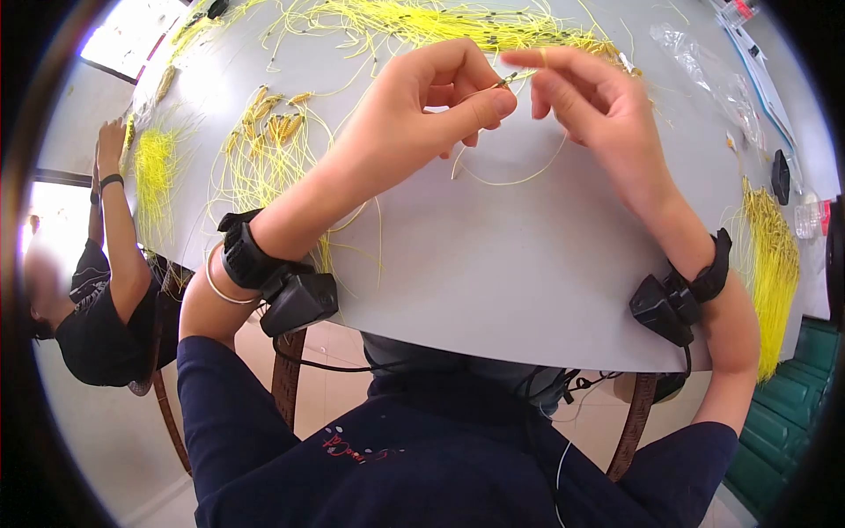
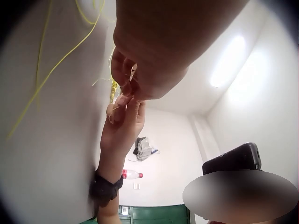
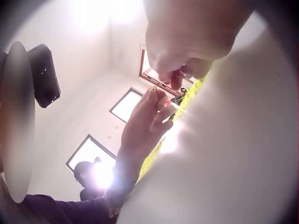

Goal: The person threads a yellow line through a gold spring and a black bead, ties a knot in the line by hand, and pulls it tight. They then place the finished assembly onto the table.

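Over the table, my left hand (image 1: 409, 114) pinches a small dark piece (image 1: 506, 80) on a thin yellow cord (image 1: 515, 183) between thumb and index finger. My right hand (image 1: 612, 110) is just to its right, fingers bent, with yellow cord across its index finger. From beneath the hands the cord sags in a loop, its loose end below the left fingers. In the left wrist view, the right hand (image 2: 122, 130) comes up close to the left fingertips. The right wrist view has the left hand (image 3: 142, 119) near the right fingers, whose inner side is mostly hidden.
Long yellow cords (image 1: 422, 22) with dark pieces lie along the table's far side. A tangled bunch with brownish ends (image 1: 273, 132) is at left, and a thick bundle (image 1: 770, 273) at right. Clear plastic wrapping (image 1: 704, 75) sits far right. Another person (image 1: 106, 290) is at the left.
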### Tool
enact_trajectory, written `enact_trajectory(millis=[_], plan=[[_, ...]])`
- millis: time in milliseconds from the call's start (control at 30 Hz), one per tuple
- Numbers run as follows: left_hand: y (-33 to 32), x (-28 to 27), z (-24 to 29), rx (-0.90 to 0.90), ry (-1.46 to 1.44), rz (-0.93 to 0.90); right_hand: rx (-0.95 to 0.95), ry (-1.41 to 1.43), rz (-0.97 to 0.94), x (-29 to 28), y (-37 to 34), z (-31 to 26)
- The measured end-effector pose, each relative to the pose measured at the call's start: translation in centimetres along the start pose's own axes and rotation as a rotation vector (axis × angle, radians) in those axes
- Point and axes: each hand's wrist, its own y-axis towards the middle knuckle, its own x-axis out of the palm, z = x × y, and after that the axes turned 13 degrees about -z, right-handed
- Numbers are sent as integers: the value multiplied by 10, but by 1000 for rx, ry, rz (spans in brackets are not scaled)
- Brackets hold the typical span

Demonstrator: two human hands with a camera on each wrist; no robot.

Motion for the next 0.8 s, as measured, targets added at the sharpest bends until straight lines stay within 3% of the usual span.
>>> enact_trajectory(millis=[67,367,600,667,800], plan=[[0,-2,-1,-17,59,-25,-154,-215,6,2,2,12],[0,1,-2,-3,167,-48,-104,-420,-74,3,-4,-8],[-1,1,-2,-12,111,-45,-61,-341,-54,4,-3,0],[0,1,-1,-12,101,-34,-126,-264,13,5,-2,2],[0,0,-2,-18,125,-54,-87,-241,-42,3,-4,-2]])
